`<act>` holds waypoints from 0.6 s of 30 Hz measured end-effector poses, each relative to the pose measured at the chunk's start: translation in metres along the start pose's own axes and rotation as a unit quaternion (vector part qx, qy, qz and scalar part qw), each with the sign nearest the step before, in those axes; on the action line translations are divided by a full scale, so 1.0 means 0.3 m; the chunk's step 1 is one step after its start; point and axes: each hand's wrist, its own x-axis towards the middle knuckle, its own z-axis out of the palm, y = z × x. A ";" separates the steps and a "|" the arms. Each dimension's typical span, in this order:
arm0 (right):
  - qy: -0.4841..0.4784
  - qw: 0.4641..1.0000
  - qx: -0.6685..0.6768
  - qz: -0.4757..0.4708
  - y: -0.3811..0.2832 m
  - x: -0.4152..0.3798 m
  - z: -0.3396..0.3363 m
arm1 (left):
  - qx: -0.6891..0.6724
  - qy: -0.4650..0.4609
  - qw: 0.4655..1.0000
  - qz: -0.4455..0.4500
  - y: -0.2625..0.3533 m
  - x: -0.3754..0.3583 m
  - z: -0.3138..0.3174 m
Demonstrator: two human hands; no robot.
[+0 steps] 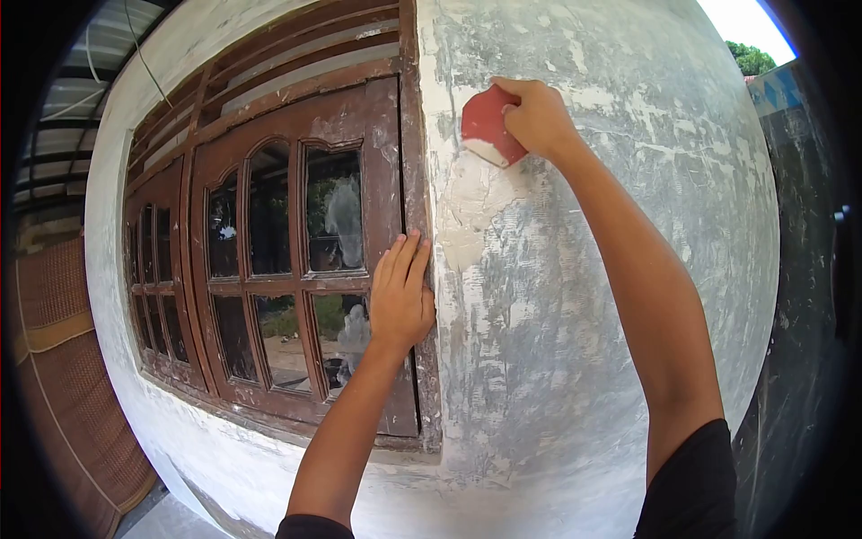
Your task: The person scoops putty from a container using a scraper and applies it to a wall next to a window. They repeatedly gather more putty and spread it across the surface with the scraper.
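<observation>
My right hand grips a red putty scraper against the wall, to the right of the window frame's upper part. White putty covers the scraper's lower edge. Just below it, a damp-looking beige patch of putty spreads over the grey, streaky wall. My left hand lies flat with its fingers stretched upward on the brown wooden window frame, beside the glass panes. Nothing shows in that hand.
The brown window has several glass panes and slats above. A rolled or hanging brown woven mat stands at far left, under a metal roof. A dark panel borders the wall at right.
</observation>
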 end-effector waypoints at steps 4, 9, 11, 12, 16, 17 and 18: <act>0.069 0.996 0.051 0.033 0.000 0.022 -0.062 | 0.001 0.028 0.999 0.022 -0.017 0.017 0.007; -0.245 0.954 0.124 -0.118 -0.160 -0.152 -0.020 | -0.008 0.047 0.999 0.025 -0.026 0.076 0.000; -0.322 0.933 0.072 -0.140 -0.178 -0.171 0.008 | -0.010 0.051 0.998 0.018 -0.033 0.083 0.004; -0.322 0.933 0.069 -0.142 -0.167 -0.158 0.024 | -0.019 0.061 0.998 0.014 -0.032 0.080 0.008; -0.132 0.984 0.032 -0.118 -0.115 -0.010 0.045 | -0.030 0.071 0.997 0.012 -0.035 0.070 0.015; -0.056 0.991 0.053 -0.108 -0.129 0.017 0.032 | -0.028 0.071 0.997 0.011 -0.037 0.071 0.016; -0.058 0.991 0.055 -0.108 -0.139 0.019 0.020 | -0.030 0.072 0.997 0.012 -0.037 0.070 0.017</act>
